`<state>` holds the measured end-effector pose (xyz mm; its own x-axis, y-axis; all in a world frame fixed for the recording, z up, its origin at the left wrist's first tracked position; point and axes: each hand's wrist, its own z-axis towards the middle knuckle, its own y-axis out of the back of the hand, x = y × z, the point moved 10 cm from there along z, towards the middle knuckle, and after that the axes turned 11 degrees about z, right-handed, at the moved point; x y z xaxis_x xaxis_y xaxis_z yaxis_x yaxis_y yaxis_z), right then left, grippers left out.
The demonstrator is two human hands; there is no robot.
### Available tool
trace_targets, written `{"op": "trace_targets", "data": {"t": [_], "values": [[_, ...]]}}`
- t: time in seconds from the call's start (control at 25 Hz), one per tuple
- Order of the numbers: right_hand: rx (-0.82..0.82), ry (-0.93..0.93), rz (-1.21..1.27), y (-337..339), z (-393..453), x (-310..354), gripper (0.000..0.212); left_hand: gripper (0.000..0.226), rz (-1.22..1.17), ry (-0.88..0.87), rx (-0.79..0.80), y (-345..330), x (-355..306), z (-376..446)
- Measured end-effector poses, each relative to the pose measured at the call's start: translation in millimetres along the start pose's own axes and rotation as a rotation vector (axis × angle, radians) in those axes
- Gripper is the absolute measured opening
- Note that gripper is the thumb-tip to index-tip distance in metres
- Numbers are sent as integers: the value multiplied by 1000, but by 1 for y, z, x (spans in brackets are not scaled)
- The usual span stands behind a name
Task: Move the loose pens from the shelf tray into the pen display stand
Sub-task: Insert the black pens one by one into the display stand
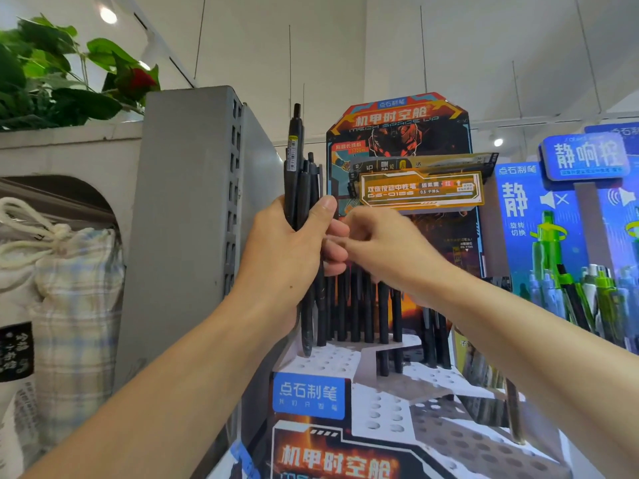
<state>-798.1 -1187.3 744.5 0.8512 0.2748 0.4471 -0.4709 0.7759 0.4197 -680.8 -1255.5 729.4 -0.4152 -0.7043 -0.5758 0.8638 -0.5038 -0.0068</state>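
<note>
Head view: left hand (294,247) grips a bundle of black pens (300,188), light, stiff, slippery; right hand (377,236), fingers curled, pinches at one mid-barrel beside the pen display stand (349,392).

Left hand (294,243) grips upright; blurred right hand (380,236) seems curled beside it.

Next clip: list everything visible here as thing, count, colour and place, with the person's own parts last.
bundle of pens: several, black, upright in the left hand's grip
pen display stand: one, white perforated tiers with orange and black backboard, centre
standing pens: about ten, black, in the stand's rear holes
neighbouring pen display: one, blue, with green and white pens, right
shelf upright: one, grey, left of the stand
drawstring bag: one, pale checked, far left
plant: one, green with a red bloom, upper left
left hand: grips the bundle
right hand: fingers curled beside the left fingertips; contact blurred
</note>
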Motion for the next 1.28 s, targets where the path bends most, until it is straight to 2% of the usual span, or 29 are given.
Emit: {"op": "trace_targets", "data": {"t": [0.04, 0.08, 0.16, 0.2, 0.28, 0.44, 0.6, 0.76, 0.88, 1.04, 1.16, 1.28], "values": [[12, 1, 80, 3, -2, 0, 14, 22, -15, 24, -1, 0, 2, 1], [108, -50, 227, -3, -6, -3, 12, 26, -19, 50, -3, -1, 5, 3], [401, -192, 543, -28, -23, -4, 5, 32, -33, 82, -5, -5, 7, 4], [485, -242, 658, -33, -30, -3, 10, 32, -38, 83, -8, -8, 6, 4], [539, -283, 786, -36, -37, -2, 21, 30, -48, 76, -12, -12, 4, 4], [442, -264, 778, -32, -37, -7, 21, 25, -58, 80, 27, -19, 4, 3], [323, -311, 794, -26, -38, -17, 34, 25, -55, 87, 61, -20, 5, 1], [266, -344, 822, -26, -40, -21, 20, 29, -60, 140, 100, -21, 9, -1], [241, -305, 825, -28, -42, -20, 8, 25, -77, 159, 72, -18, 11, -3], [148, -303, 679, -12, -39, -31, 16, 21, -35, 47, -22, -6, 0, 0], [131, -371, 571, -9, -40, -43, 7, 21, 31, -31, -9, -5, -12, -1], [158, -371, 445, -16, -40, -47, 15, 18, 70, -78, 14, -6, -22, -5]]}}
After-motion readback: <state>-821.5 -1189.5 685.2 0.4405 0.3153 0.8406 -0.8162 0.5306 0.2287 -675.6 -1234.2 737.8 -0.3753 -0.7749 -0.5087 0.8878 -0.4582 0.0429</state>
